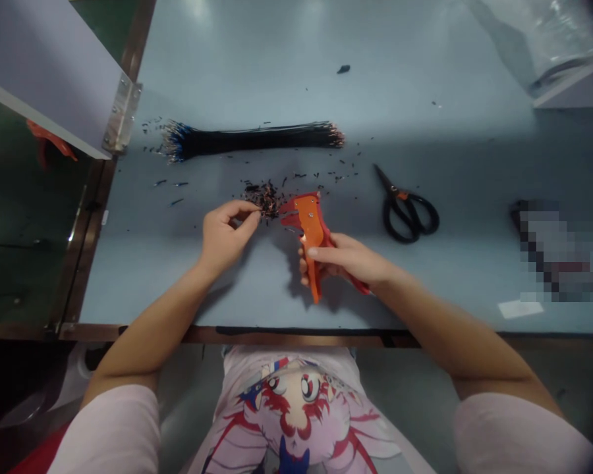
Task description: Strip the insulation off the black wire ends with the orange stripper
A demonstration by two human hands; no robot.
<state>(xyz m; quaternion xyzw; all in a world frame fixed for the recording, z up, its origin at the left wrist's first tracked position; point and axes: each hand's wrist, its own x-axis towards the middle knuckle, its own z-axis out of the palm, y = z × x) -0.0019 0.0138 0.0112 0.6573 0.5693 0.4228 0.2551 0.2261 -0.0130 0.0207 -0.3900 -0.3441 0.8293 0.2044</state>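
My right hand (340,257) is wrapped round an orange and red wire stripper (310,227), its jaws pointing left. My left hand (230,230) is closed in a pinch just left of those jaws; what sits between the fingertips is too small to make out. Right beyond the fingertips lies a heap of short black and copper-coloured wire scraps (265,199). Farther back, a long bundle of black wires (257,139) rests on the table, with blue and metal ends at the left and bare copper ends at the right.
Black-handled scissors (408,210) lie right of the wire stripper on the pale table (474,276). A blurred-out dark object (558,250) and a white paper slip (520,309) are at the right. Clear plastic (563,33) sits back right; a panel (54,66) stands at left.
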